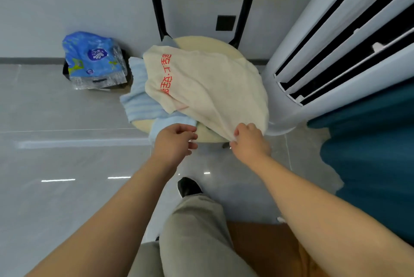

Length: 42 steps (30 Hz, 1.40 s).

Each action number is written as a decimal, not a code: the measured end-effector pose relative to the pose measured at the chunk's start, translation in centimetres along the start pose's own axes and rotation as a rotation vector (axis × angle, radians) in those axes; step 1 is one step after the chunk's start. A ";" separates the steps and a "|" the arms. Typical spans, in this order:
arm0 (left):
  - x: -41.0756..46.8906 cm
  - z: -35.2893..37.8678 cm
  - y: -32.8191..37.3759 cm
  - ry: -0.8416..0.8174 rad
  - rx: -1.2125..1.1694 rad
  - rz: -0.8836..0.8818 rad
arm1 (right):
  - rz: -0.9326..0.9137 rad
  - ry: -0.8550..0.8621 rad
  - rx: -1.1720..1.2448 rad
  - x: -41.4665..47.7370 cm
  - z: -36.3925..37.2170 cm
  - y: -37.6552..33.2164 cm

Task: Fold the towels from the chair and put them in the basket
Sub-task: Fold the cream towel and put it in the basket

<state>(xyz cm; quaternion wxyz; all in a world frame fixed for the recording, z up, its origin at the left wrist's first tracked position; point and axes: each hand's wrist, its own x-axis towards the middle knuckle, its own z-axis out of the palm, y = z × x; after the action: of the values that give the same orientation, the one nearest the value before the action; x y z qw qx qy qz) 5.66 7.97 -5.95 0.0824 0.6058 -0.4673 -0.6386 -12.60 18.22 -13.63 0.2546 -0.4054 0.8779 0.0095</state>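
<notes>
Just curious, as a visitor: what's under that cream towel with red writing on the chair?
A light blue striped towel pokes out from under the cream towel on the chair seat. How far it runs beneath, or whether more lies there, is covered.

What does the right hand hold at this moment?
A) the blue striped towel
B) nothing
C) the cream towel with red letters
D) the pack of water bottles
C: the right hand pinches the near corner of the cream towel, which lies over the blue towel on the chair.
</notes>
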 end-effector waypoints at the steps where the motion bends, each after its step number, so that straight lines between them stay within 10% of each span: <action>1: 1.1 0.6 -1.2 0.008 -0.020 0.028 | -0.037 0.051 -0.039 0.4 1.3 0.5; 10: 2.4 5.4 -8.1 0.150 -0.093 0.311 | -0.290 0.472 0.022 0.3 5.4 4.1; 21: -7.0 5.7 -5.6 0.295 0.005 0.412 | -0.279 0.640 0.299 -2.6 -8.1 3.1; 42: -4.3 7.9 -3.6 0.270 0.656 0.486 | -0.482 0.377 0.494 -1.5 -13.4 2.5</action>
<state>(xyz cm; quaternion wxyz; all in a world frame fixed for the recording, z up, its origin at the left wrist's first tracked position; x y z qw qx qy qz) 1.64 16.76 -6.78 0.0941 0.5505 -0.7597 -0.3331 -19.41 17.95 -1.76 0.1738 -0.5214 0.7646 -0.3366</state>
